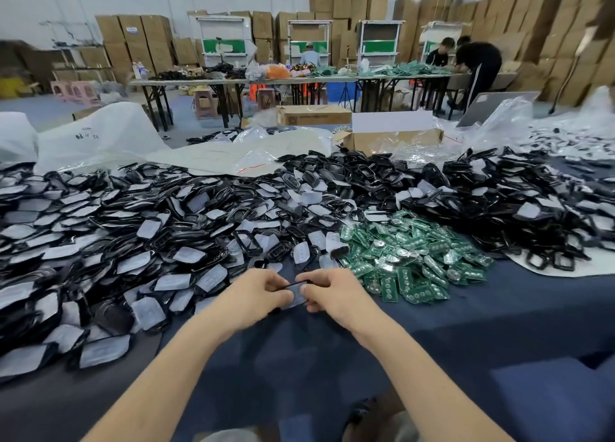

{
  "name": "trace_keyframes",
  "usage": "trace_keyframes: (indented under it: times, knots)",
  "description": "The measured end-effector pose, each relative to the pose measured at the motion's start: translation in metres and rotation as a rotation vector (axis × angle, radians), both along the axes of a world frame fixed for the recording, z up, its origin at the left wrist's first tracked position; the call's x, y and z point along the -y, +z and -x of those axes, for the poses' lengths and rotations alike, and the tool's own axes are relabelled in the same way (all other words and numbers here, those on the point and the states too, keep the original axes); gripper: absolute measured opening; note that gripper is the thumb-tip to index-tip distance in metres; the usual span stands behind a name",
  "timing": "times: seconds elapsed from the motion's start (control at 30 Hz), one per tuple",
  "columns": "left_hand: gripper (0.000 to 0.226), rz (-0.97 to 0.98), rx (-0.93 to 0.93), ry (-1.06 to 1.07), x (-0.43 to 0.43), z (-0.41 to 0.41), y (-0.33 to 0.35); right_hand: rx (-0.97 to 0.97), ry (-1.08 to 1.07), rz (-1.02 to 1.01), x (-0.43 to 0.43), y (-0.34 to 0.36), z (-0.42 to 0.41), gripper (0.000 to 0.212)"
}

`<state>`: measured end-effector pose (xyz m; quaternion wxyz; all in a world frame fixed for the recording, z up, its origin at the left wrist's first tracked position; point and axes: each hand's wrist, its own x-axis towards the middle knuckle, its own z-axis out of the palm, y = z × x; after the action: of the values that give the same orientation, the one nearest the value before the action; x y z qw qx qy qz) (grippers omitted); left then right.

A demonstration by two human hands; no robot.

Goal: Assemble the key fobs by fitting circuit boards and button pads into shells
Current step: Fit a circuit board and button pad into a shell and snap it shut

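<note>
Your left hand (256,296) and right hand (332,295) pinch a shell (297,297) crosswise at lower centre; boards (416,258) lie to its right, nearer your right hand.

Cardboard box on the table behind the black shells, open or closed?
Open. The cardboard box has its white flap standing up, and clear plastic spills from its top.

Bare forearms stretched forward, left hand (255,295) and right hand (336,293) close together, fingers curled, pinching
</note>
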<state>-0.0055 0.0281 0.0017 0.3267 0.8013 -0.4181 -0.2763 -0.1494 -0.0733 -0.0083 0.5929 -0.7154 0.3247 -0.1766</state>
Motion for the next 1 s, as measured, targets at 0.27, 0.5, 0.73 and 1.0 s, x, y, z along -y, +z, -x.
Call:
trace_keyframes:
  times: [0.27,0.5,0.73,1.0]
  knots:
    - [0.006,0.045,0.132,-0.010,-0.003,0.006,-0.002,0.025,-0.056,0.018,-0.003,-0.005,0.001,0.014]
    - [0.012,0.143,0.135,0.071,-0.007,0.015,-0.014,-0.020,-0.078,-0.038,-0.001,-0.004,-0.006,0.029]
    - [0.015,0.151,0.167,0.130,-0.003,0.021,-0.020,-0.091,-0.112,0.208,-0.006,-0.010,-0.005,0.023]
    - [0.022,0.282,0.346,0.059,-0.024,0.016,-0.031,-0.077,-0.083,0.671,-0.002,-0.027,0.016,0.022]
